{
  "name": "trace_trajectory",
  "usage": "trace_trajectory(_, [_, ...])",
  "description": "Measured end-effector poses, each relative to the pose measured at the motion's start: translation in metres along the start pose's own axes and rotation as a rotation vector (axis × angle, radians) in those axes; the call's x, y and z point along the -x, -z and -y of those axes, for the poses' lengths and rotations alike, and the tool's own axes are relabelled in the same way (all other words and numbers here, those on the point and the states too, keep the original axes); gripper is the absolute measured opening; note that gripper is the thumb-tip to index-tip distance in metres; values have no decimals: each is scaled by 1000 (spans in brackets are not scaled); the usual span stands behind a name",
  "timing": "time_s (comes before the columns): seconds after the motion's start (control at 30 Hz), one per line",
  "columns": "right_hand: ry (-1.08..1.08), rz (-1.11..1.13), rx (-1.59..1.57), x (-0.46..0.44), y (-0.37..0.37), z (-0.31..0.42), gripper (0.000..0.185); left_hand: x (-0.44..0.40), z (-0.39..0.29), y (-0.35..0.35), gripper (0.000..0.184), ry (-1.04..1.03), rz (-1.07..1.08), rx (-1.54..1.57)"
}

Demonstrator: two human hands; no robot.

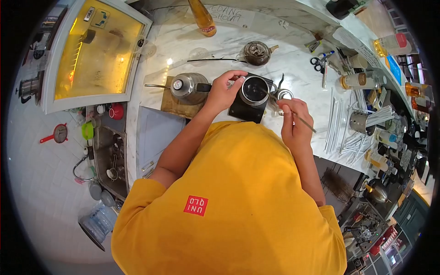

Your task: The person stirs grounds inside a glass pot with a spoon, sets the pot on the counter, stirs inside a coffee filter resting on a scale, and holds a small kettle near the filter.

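Note:
A round metal cup (255, 101) with a dark inside stands on a black, flat, scale-like slab (236, 112). My left hand (222, 92) grips the cup's left rim between thumb and fingers. In my right hand (297, 123) is a long thin stirring spoon (306, 123), its far end reaching into the cup; that tip is hidden. Partly behind my right fingers is a small shiny metal pot (285, 94). To the left of my left hand, a steel gooseneck kettle (187, 94) with a dial on its lid rests on a wooden board (172, 106).
A dark teapot (257, 53), a thin black stick (208, 59) and an amber bottle (202, 18) occupy the counter's far side. Scissors (318, 63) and white straws (337, 121) lie at right. A yellow-lit glass door (98, 50) and a sink (110, 160) are leftward.

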State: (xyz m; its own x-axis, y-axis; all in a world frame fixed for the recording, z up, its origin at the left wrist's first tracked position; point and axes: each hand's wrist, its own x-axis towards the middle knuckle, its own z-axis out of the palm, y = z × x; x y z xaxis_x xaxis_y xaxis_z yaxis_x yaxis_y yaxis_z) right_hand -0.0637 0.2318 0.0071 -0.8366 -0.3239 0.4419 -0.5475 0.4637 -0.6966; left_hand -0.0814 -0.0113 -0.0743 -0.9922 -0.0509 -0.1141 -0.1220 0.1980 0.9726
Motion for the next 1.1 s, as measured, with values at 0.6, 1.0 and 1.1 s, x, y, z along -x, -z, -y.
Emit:
trace_trajectory(0.6, [-33, -56, 1, 5, -1, -3, 7, 0, 1, -2, 23, -16, -21, -33])
trace_trajectory(1.0, [-66, -128, -120, 8, 11, 4, 19, 4, 8, -9, 35, -62, -124, 83])
trace_trajectory(1.1, [-152, -154, -127, 10, 11, 8, 20, 8, 13, -11, 39, -65, -163, 99])
